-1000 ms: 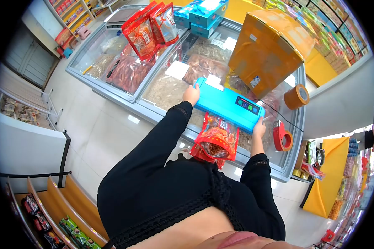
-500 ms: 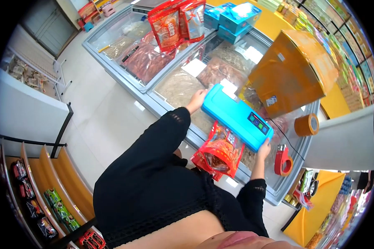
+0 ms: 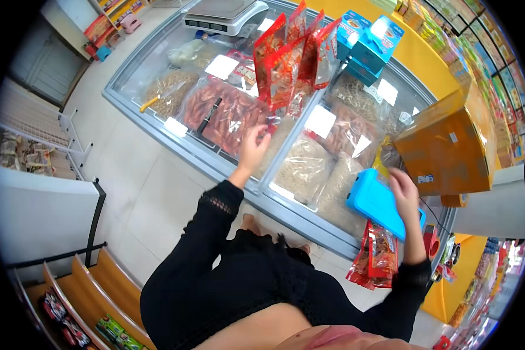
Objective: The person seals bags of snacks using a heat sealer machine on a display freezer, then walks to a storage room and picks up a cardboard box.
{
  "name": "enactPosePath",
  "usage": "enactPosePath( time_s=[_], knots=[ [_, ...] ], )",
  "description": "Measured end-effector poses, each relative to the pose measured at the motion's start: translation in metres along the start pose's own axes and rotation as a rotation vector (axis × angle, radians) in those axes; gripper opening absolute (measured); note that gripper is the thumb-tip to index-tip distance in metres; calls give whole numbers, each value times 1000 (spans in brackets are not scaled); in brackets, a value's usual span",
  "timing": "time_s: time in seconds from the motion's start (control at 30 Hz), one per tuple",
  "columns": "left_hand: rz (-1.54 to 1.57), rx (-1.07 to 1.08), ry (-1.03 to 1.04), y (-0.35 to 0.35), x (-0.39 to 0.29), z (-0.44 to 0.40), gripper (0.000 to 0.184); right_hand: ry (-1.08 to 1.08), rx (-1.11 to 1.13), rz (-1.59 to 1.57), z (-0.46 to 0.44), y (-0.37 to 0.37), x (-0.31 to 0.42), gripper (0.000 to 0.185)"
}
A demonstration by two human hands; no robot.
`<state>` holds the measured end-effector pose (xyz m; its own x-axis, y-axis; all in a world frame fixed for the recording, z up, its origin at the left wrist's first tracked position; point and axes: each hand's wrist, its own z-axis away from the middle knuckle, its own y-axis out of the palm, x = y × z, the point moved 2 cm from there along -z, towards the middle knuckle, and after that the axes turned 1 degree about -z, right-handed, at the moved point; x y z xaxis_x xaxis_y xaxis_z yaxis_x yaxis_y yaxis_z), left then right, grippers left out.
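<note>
The blue sealing machine [image 3: 374,200] lies on the right part of the glass freezer top, with a red snack bag [image 3: 382,251] hanging from its near edge. Just above the machine is my right hand [image 3: 405,189], its fingers loosely bent; what they hold, if anything, cannot be made out. My left hand [image 3: 254,149] hovers over the left glass lid with fingers apart and empty, close to bags of reddish meat [image 3: 227,114]. Several upright red snack bags [image 3: 283,67] stand beyond it. A black marker [image 3: 209,116] lies on the glass.
At the back left of the freezer [image 3: 213,166] is a scale [image 3: 224,16]. Blue boxes [image 3: 376,46] are stacked at the back, and a large taped carton [image 3: 446,146] stands at the right. A tape roll [image 3: 454,200] and a red tape dispenser [image 3: 430,240] sit near the right edge.
Both hands have come off the ends of the blue machine. My left hand has moved left over the other lid; my right hand is now above the machine. The view has shifted left.
</note>
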<state>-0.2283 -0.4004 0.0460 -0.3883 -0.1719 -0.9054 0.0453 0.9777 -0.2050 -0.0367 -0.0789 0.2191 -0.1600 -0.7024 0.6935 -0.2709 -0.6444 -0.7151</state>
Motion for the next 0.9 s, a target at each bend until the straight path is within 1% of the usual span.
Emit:
enactPosePath(
  time_s=[0.03, 0.07, 0.1, 0.17, 0.2, 0.23, 0.27, 0.3, 0.33, 0.37, 0.43, 0.47, 0.5, 0.57, 0.6, 0.7, 0.77, 0.83, 0.87, 0.9],
  knots=[
    [168, -8, -141, -7, 12, 7, 26, -70, 29, 49, -30, 33, 9, 25],
    [334, -17, -280, -11, 22, 5, 25, -89, 58, 77, -56, 65, 24, 29],
    [343, -10, -285, -19, 26, -4, 25, -144, 51, 44, -78, 95, 32, 32],
    [300, -19, -232, -41, 27, -18, 24, -247, 4, 121, -115, 141, 46, 35],
    [288, 12, -294, -49, 34, -29, 26, -279, -68, 114, -132, 160, 48, 34],
    [291, 20, -306, -53, 30, -40, 26, -313, -142, 104, -140, 179, 50, 32],
    [315, 11, -331, -59, 21, -54, 26, -304, -139, 108, -140, 195, 55, 32],
    [341, 0, -351, -61, 19, -68, 26, -163, -151, -70, -141, 209, 59, 33],
    [339, -7, -340, -59, 26, -80, 32, -23, -164, -247, -141, 221, 57, 33],
    [345, -5, -343, -56, 32, -91, 32, -10, -215, -345, -137, 237, 45, 32],
    [154, -18, -202, -48, 35, -114, 40, -3, -318, -519, -124, 269, 14, 33],
    [59, -23, -131, -43, 36, -125, 45, 127, -277, -574, -111, 272, 14, 33],
    [64, -16, -133, -36, 39, -135, 45, 260, -235, -627, -98, 273, 14, 35],
    [274, 25, -216, -19, 44, -153, 54, 294, -239, -579, -82, 274, -5, 35],
    [277, 36, -219, -12, 47, -161, 54, 286, -265, -563, -76, 269, -11, 36],
    [322, 115, -132, 8, 55, -182, 57, 274, -298, -491, -89, 248, -25, 38],
    [305, 137, -179, 16, 56, -193, 54, 233, -287, -269, -125, 227, -10, 46],
    [221, 118, -260, 17, 56, -200, 46, 65, -350, -47, -173, 220, 1, 58],
    [209, 52, -187, 19, 64, -200, 38, 33, -351, -52, -197, 218, 11, 64],
    [199, 45, -192, 15, 71, -198, 38, -3, -351, -61, -221, 219, 19, 71]
  ],
)
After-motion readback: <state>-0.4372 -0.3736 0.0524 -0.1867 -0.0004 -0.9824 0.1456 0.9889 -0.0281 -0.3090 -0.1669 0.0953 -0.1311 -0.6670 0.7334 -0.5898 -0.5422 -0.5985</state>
